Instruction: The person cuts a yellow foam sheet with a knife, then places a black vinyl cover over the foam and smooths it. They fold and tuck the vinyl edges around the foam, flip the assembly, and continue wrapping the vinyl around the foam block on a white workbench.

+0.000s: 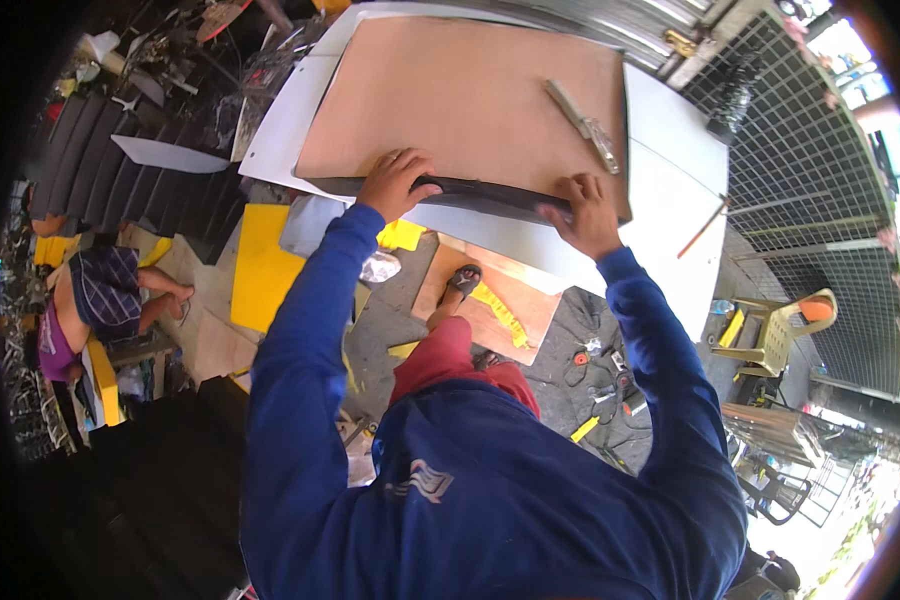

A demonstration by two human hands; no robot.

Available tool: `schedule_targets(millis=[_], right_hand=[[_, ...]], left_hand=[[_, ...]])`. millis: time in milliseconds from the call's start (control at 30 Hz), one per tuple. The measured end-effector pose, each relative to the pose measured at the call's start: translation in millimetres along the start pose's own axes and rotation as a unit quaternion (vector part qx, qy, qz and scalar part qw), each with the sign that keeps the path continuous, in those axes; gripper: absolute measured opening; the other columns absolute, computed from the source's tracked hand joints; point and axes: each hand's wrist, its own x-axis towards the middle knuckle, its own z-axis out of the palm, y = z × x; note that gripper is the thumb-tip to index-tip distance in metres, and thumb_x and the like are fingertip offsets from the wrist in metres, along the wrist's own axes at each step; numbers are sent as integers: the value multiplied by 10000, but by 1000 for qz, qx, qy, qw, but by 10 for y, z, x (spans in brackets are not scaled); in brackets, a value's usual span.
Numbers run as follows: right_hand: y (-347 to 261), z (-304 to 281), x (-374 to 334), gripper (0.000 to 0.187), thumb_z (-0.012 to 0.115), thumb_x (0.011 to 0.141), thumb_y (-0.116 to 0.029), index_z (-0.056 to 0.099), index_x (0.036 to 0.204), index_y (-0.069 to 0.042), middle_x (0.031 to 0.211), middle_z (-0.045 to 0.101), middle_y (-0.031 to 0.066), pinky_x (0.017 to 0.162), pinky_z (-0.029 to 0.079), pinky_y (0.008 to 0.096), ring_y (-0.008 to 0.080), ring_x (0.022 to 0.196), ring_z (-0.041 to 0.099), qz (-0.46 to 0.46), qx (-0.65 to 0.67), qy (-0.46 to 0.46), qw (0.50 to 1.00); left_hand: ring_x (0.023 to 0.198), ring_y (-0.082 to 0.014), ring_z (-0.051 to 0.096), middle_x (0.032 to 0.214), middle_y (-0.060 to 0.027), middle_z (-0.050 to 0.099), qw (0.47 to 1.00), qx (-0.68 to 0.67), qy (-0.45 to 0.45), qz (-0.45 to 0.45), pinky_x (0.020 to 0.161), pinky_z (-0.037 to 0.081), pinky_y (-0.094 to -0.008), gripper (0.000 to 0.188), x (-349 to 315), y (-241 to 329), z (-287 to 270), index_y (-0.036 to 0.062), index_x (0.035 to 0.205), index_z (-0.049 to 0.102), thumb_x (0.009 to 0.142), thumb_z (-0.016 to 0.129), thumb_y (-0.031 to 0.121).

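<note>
A brown, thin wooden board (pixel 460 95) lies flat on the white tabletop, with a dark edge showing on its right side. Along its near edge runs a strip of black sheet material (pixel 495 197), which looks like fabric or vinyl. My left hand (pixel 398 183) grips this strip left of the middle, fingers curled over the board and thumb on the black material. Near the board's right corner my right hand (pixel 587 215) has its fingers bent over the same edge, its thumb slightly blurred. A long silvery tool (pixel 582 125) rests on the board; its exact kind is unclear.
The white table (pixel 675 205) carries a thin brown stick (pixel 702 228) at right. Below lie a wooden panel (pixel 520 300) with yellow scraps, and cords and tools. A yellow sheet (pixel 267 265) and another person (pixel 110 295) are at left; a plastic chair (pixel 775 335) stands right.
</note>
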Motion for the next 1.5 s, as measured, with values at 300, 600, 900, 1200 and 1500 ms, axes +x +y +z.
schedule_targets(millis=[300, 600, 900, 1200, 1500], right_hand=[[945, -38, 181, 500, 778, 799, -519, 619, 813, -46, 883, 584, 128, 724, 509, 448, 349, 836, 609, -84, -73, -22, 994], [1130, -69, 633, 317, 712, 944, -336, 641, 920, -29, 857, 627, 143, 730, 500, 422, 332, 814, 629, 109, 22, -10, 994], [-1664, 1619, 2079, 454, 614, 948, -461, 688, 1177, -76, 1270, 641, 175, 1035, 457, 467, 361, 1211, 581, 63, 123, -1, 990], [-1853, 2044, 2061, 651, 478, 966, -574, 518, 1470, -164, 1594, 346, 217, 1197, 176, 610, 393, 1484, 291, -26, -2, -21, 999], [-2041, 2101, 2440, 522, 476, 989, -476, 524, 1463, -262, 1574, 396, 175, 1209, 180, 572, 352, 1488, 312, -43, -26, -59, 997]], left_hand=[[1428, -362, 385, 1347, -72, 521, 989, 39, 98, 103, 1158, 282, -644, 374, 445, 59, 350, 141, 888, 705, 832, 754, 508], [896, -321, 623, 900, -77, 634, 938, -36, 324, -116, 810, 486, -451, 336, 275, 200, 63, 110, 824, 613, 815, 824, 371], [771, -392, 672, 823, -230, 703, 947, -23, -101, -305, 769, 495, -454, 764, -627, -1052, -181, -58, 859, 694, 1029, 392, 623], [623, -98, 424, 669, 27, 480, 770, -570, -25, -287, 586, 376, -288, 492, -1001, -1116, 29, 52, 742, 569, 1035, 559, 447], [550, -165, 444, 593, -72, 467, 828, -488, 21, -275, 547, 381, -341, 500, -987, -1269, -148, 1, 751, 549, 1059, 522, 394]])
